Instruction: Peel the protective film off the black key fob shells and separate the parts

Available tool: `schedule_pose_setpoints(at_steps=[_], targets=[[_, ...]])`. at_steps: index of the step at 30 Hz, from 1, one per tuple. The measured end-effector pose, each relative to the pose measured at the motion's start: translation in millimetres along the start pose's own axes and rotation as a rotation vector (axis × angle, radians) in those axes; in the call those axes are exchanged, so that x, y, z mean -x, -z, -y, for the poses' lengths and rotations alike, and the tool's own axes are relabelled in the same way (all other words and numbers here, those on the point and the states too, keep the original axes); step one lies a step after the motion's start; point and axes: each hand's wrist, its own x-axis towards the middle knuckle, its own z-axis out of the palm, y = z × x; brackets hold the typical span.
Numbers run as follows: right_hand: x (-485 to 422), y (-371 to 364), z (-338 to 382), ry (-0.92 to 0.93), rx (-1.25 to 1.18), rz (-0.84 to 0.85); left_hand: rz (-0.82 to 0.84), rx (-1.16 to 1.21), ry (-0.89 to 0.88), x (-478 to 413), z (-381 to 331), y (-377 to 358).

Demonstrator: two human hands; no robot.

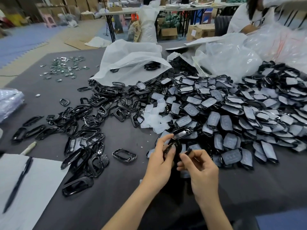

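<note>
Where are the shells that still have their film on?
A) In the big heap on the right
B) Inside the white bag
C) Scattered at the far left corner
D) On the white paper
A: the film-covered shells are heaped on the right, bare black frames lie to the left, and the paper bears only a pen.

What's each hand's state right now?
Left hand: closed on a black key fob shell.
Right hand: closed, pinching a small black piece.
</note>
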Motion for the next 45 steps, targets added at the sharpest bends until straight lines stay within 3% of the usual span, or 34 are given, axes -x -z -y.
schedule_pose_setpoints(at_steps=[12,27,36,45], targets=[[-4.0,1.0,-4.2,0.008,-0.049,-0.033,-0.013,0.275,0.076,-2.4,-1.2,2.8],[-6.9,3.5,-5.9,0.005,-0.191,-0.060,-0.106,0.189,0.039,-3.8,4.2,1.6],[-7.9,6.1,-7.1,0.019,-0.174,0.084,-0.122,0.228,0.022,-3.4,2.4,0.3],[-7.4,6.4,-2.2,-0.074,-0.242,0.067,-0.105,0.226,0.026,-3.9,3.5,-0.2]])
